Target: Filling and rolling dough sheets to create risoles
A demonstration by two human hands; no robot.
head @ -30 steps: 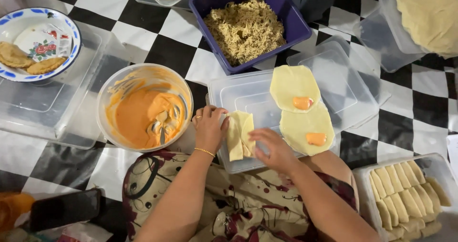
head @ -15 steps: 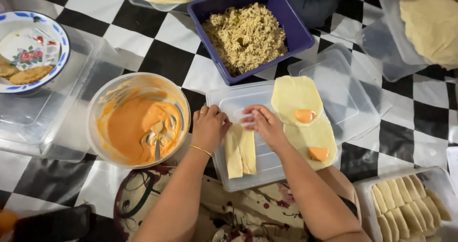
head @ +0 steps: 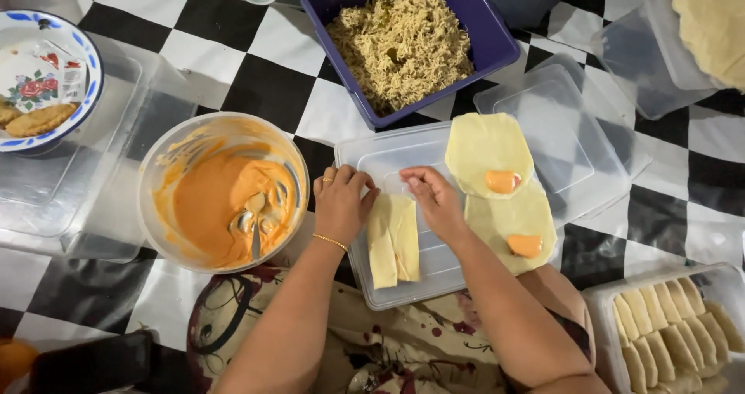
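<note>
The left hand (head: 341, 204) is resting on the clear plastic lid (head: 365, 157) that is serving as a board on the black and white checked floor (head: 256, 76). Its fingers are curled together and are touching the left edge of the folded dough roll (head: 393, 240), not gripping it. The right hand (head: 436, 201) is sitting just past the top end of the same roll, with its fingers bent and bunched close, and the tips are pressing down near the roll's far end. I cannot tell if they are pinching the dough. The roll is lying long and flat near the middle of the lid, closer to its near edge. Toward the right edge of the lid, two flat round dough sheets (head: 489, 149) are lying overlapped, each with a blob of orange sauce (head: 502, 181). Just off the left edge of the lid, a round bowl (head: 223, 192) of orange sauce is holding a spoon (head: 254, 219). Beyond the far edge, a purple tub (head: 410, 41) is holding shredded filling. At the near right corner of the floor, a clear box (head: 667, 328) is holding finished rolls in rows. At the far left, a flowered plate (head: 43, 72) is holding fried pieces.
</note>
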